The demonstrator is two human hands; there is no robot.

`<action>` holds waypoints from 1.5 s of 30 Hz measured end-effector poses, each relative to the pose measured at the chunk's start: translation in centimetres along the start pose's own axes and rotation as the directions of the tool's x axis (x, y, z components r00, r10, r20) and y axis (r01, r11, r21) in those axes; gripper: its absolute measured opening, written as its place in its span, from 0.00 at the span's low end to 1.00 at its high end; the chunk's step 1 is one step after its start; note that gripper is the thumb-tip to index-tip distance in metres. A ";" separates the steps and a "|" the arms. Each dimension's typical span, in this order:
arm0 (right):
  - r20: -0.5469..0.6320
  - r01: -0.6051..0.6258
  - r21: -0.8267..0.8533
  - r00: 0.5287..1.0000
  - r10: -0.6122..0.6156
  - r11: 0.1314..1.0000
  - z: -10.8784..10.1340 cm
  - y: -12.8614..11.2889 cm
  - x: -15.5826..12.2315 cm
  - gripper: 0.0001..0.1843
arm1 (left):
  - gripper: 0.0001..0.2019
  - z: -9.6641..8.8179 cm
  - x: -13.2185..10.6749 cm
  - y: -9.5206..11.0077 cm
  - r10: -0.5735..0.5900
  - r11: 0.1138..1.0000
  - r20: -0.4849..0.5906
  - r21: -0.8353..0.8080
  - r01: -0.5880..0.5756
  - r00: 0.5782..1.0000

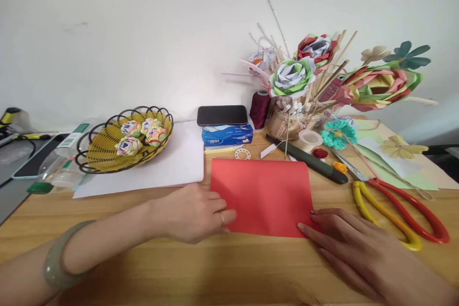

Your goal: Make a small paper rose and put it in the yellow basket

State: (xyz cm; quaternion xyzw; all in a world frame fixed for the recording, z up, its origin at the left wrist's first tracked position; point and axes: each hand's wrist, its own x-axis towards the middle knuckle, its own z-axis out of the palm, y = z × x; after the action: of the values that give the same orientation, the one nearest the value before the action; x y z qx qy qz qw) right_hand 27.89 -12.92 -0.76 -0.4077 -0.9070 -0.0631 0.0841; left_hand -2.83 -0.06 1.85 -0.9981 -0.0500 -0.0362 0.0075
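Observation:
A red sheet of paper (263,193) lies flat on the wooden table (222,267), folded into a rectangle. My left hand (195,213) rests at its lower left corner, fingers together and pressing the edge; a ring shows on one finger and a pale green bangle sits on that wrist. My right hand (340,234) lies flat on the table at the paper's lower right corner, fingers stretched out and touching the edge. Neither hand holds anything.
Scissors (390,213) with red and yellow handles lie right of the paper, with a dark utility knife (311,162) behind it. A pot of paper flowers (297,105), thread spool (259,107), tape roll (310,139), phone (222,115) on tissue pack, and a basket (125,141) on white paper stand behind.

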 end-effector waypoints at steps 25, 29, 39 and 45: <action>-0.120 -0.092 -0.021 0.989 0.089 0.996 0.2 -0.9 0.0 0.17 | 0.21 4.2 3.7 -1.1 0.139 0.975 0.060 -0.182 -0.126 0.989; -0.104 -0.085 -0.058 0.991 0.079 0.995 0.1 -1.0 0.0 0.16 | 0.27 4.4 3.8 -1.0 0.124 0.967 0.052 -0.231 -0.109 0.991; -0.242 -0.202 -0.087 0.954 0.176 0.975 0.3 -2.4 1.8 0.14 | 0.25 4.2 3.8 -1.0 0.116 0.969 0.088 -0.231 -0.094 0.989; -0.057 -0.337 0.184 0.934 0.353 0.923 2.3 -3.3 7.9 0.24 | 0.23 4.9 4.0 -1.1 0.153 0.978 0.004 -0.146 -0.150 0.988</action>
State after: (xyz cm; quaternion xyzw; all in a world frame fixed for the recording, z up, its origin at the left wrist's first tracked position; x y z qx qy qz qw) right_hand 20.02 -8.86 -1.52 -0.5491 -0.8184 0.0130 0.1689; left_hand 1.42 1.53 -2.77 -0.9971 0.0289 -0.0313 -0.0627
